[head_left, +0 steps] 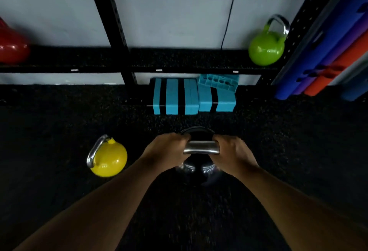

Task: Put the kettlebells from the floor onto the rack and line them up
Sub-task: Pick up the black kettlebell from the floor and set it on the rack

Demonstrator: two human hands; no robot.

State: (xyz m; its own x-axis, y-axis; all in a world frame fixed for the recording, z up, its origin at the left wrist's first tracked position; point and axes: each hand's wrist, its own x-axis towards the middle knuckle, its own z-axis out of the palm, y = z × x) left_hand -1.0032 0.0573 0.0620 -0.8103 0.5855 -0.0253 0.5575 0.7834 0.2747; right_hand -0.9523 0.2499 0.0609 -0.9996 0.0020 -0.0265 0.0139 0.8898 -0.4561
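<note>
A black kettlebell (199, 171) with a steel handle is in front of me over the dark floor. My left hand (169, 149) grips the left end of its handle and my right hand (233, 153) grips the right end. A yellow kettlebell (109, 158) stands on the floor to the left of my hands. On the black rack shelf (159, 59) a green kettlebell (265, 46) sits at the far right and a red kettlebell (12, 47) at the far left, partly cut off by the frame edge.
Blue and black foam blocks (191, 97) are stacked on the floor under the shelf. Rolled blue, purple and orange mats (326, 55) lean at the right. A black rack upright (111, 24) crosses the shelf left of centre. A cord (229, 16) hangs by the wall.
</note>
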